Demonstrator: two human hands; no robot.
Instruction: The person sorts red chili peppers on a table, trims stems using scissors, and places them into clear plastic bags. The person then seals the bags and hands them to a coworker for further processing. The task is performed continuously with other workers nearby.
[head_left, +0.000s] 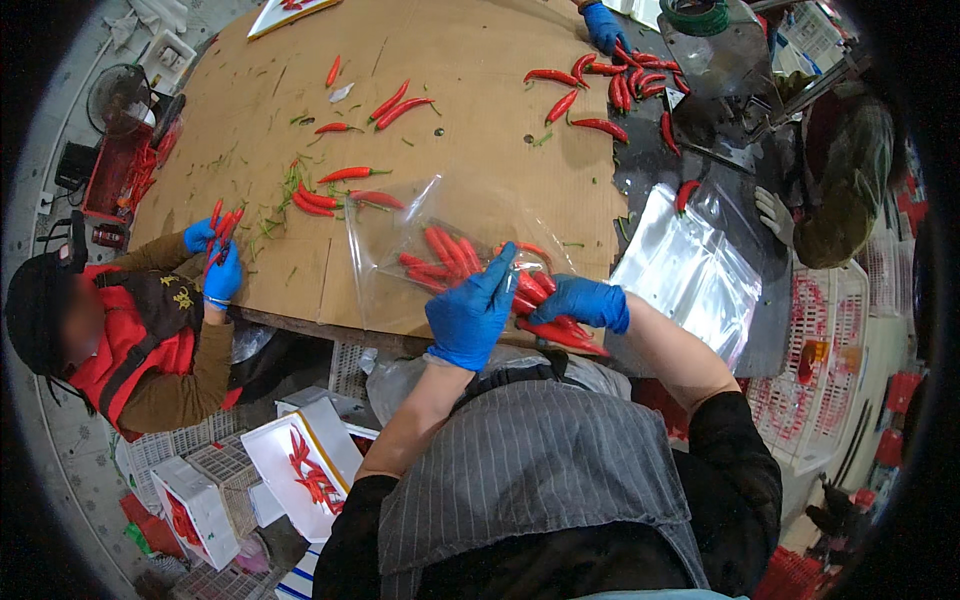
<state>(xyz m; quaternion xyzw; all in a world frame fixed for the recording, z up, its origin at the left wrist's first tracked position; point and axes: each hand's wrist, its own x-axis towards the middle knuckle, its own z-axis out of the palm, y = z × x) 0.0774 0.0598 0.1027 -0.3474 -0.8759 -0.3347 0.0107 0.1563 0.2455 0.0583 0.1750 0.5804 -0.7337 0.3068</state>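
Note:
A clear plastic bag (382, 262) lies near the cardboard-covered table's front edge, with several red chili peppers (454, 253) inside it. My left hand (471, 311), in a blue glove, holds the bag at its mouth. Gripped in my right hand (581, 301), also blue-gloved, is a bunch of red chili peppers (559, 334) at the bag's mouth, their tips pointing both toward the bag and down to the right. Loose chili peppers (403, 112) and green stems (289, 184) are scattered on the cardboard beyond the bag.
Flat clear plastic bags (686, 277) are stacked at right on a dark tabletop. A co-worker (165, 330) at left holds chilies in blue gloves. Another person's gloved hand (604, 26) touches a chili pile (637, 79); a pale-gloved hand (774, 216) rests at the right edge. White foam boxes (262, 450) stand below left.

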